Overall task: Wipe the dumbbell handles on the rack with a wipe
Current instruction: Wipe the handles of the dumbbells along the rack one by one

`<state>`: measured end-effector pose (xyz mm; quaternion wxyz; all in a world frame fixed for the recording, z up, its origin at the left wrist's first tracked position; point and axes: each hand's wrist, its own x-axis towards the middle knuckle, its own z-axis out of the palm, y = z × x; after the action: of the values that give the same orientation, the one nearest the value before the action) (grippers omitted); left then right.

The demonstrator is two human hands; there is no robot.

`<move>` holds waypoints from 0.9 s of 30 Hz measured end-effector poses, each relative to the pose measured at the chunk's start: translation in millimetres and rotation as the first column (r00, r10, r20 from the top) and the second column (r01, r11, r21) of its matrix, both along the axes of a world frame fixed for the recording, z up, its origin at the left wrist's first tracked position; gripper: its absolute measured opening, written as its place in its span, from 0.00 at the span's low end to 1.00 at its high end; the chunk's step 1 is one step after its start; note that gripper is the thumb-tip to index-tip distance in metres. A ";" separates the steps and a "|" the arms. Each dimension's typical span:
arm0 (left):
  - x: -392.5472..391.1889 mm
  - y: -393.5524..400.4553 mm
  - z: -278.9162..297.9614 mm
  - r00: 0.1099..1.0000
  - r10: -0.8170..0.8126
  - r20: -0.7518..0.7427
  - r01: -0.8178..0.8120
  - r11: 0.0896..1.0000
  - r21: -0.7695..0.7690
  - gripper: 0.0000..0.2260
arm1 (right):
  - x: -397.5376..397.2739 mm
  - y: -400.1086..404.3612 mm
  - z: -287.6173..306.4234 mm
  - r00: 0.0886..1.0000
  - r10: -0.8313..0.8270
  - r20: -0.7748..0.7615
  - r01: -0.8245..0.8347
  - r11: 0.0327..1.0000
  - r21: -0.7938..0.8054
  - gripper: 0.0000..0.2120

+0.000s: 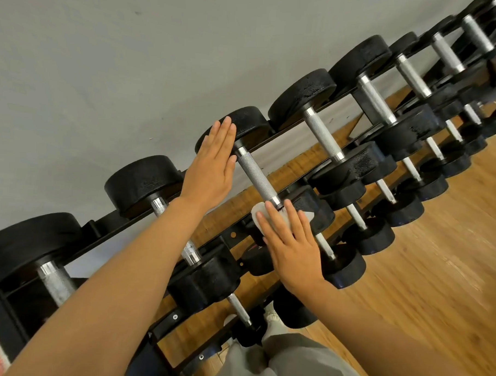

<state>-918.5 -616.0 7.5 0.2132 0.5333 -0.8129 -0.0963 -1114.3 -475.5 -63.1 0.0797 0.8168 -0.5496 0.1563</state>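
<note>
Nearest the camera, grey trousers point(290, 363) and two bare forearms reach up to the black dumbbell rack point(108, 224) along the grey wall point(133, 55). Toward the rack's left end, the left hand point(212, 166) lies flat with straight fingers against the far head of a dumbbell point(244, 125), just beside its knurled handle point(257, 175). To the right, the right hand point(291, 243) presses a white wipe point(258, 214) with straight fingers onto that dumbbell's near head at the rack's front rail, touching the handle's lower end.
</note>
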 end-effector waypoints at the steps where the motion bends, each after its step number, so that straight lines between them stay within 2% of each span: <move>1: 0.6 -0.3 -0.3 1.000 -0.001 0.001 0.001 1.000 -0.002 0.25 | -2.6 -2.7 0.6 1.000 0.015 -0.015 -0.015 1.000 -0.015 0.26; 4: 3.0 -1.2 -2.0 1.000 -0.018 0.002 0.018 1.000 -0.009 0.25 | -9.4 -6.3 11.9 0.999 0.040 0.024 -0.041 0.998 0.040 0.23; 6: 3.7 -1.8 -2.4 1.000 -0.030 -0.008 0.030 0.999 -0.012 0.25 | -14.0 -12.3 22.9 0.978 -0.046 0.202 0.020 0.992 0.126 0.24; 7: 3.8 -2.0 -2.4 0.999 -0.032 -0.012 0.032 0.999 -0.015 0.25 | -15.4 -18.8 28.0 0.936 -0.147 0.319 0.091 0.979 0.182 0.24; 9: 3.6 -2.1 -2.7 0.999 -0.032 -0.011 0.031 0.999 -0.019 0.25 | -14.5 -33.8 34.9 0.757 -0.367 0.541 0.203 0.919 0.339 0.24; 10: 3.4 -2.1 -3.0 0.999 -0.031 -0.012 0.031 0.999 -0.019 0.25 | -11.8 -38.1 35.5 0.686 -0.425 0.591 0.233 0.897 0.375 0.24; 11: 3.4 -2.1 -3.4 0.999 -0.030 -0.013 0.029 0.999 -0.019 0.25 | -7.4 -38.1 35.4 0.673 -0.437 0.597 0.258 0.895 0.364 0.23; 12: 3.7 -2.2 -4.0 1.000 -0.028 -0.012 0.028 0.999 -0.020 0.25 | -2.4 -33.9 33.8 0.720 -0.403 0.565 0.269 0.912 0.309 0.23; 13: 3.9 -2.2 -4.4 1.000 -0.027 -0.010 0.027 0.999 -0.023 0.25 | 1.9 -26.5 28.5 0.808 -0.323 0.493 0.247 0.945 0.213 0.23; 15: 3.9 -2.3 -5.0 0.999 -0.032 -0.011 0.032 0.999 -0.033 0.25 | 4.1 -6.9 11.6 0.968 -0.088 0.235 0.082 0.996 0.035 0.23; 16: 3.7 -2.5 -4.9 0.999 -0.037 -0.010 0.037 0.999 -0.034 0.25 | 1.1 1.1 2.8 0.996 0.017 0.086 -0.017 1.000 -0.002 0.23; 18: 3.4 -2.8 -4.3 0.999 -0.040 -0.006 0.040 0.999 -0.026 0.24 | -11.0 5.9 -9.9 0.984 0.140 -0.113 -0.144 0.989 -0.023 0.26; 21: 4.1 -2.4 -3.5 0.999 -0.034 -0.002 0.034 0.999 -0.021 0.25 | -23.6 -1.9 -7.5 0.961 0.216 -0.172 -0.221 0.975 -0.013 0.27; 23: 3.4 -2.3 -3.0 0.999 -0.037 0.001 0.037 0.999 -0.019 0.25 | -28.6 -7.3 4.2 0.977 0.197 -0.080 -0.198 0.980 -0.001 0.25; 25: 2.9 -2.1 -2.1 0.999 -0.034 0.007 0.034 0.999 -0.016 0.25 | -31.5 -13.9 17.6 0.983 0.043 0.178 -0.053 0.997 0.054 0.23; 26: 3.0 -2.0 -1.4 0.999 -0.030 0.011 0.030 0.999 -0.015 0.25 | -31.3 -17.7 22.8 0.937 -0.092 0.338 0.051 0.991 0.127 0.23; 27: 2.8 -1.8 -0.9 1.000 -0.026 0.013 0.026 1.000 -0.012 0.25 | -29.0 -21.6 27.3 0.840 -0.245 0.484 0.140 0.960 0.243 0.23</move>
<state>-915.6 -617.8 6.6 0.2101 0.5221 -0.8216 -0.0905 -1143.4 -497.1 -35.8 -0.1345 0.6905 -0.6432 0.3023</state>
